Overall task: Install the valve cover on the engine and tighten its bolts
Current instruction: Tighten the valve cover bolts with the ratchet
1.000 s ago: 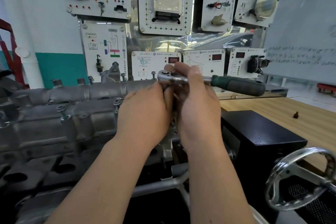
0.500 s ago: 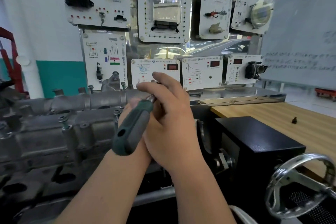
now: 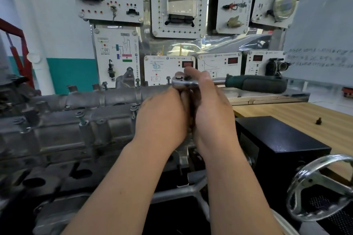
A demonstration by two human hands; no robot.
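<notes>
The grey metal valve cover (image 3: 63, 129) lies on the engine at the left, with several bolts (image 3: 81, 118) standing up from it. A ratchet wrench (image 3: 254, 83) with a chrome head and green-black handle stands over the cover's right end, handle pointing right. My left hand (image 3: 164, 116) curls around the shaft below the ratchet head. My right hand (image 3: 208, 105) grips the same spot from the right, with fingers over the chrome head. The socket and the bolt under it are hidden by both hands.
A black box (image 3: 277, 139) sits right of the engine, beside a wooden table (image 3: 305, 116) with a small dark part (image 3: 318, 120) on it. A chrome handwheel (image 3: 322, 187) is at lower right. White training panels (image 3: 179, 4) cover the wall behind.
The ratchet handle swung from pointing right, round toward me at the left, and back to pointing right. Both hands stayed at the ratchet head.
</notes>
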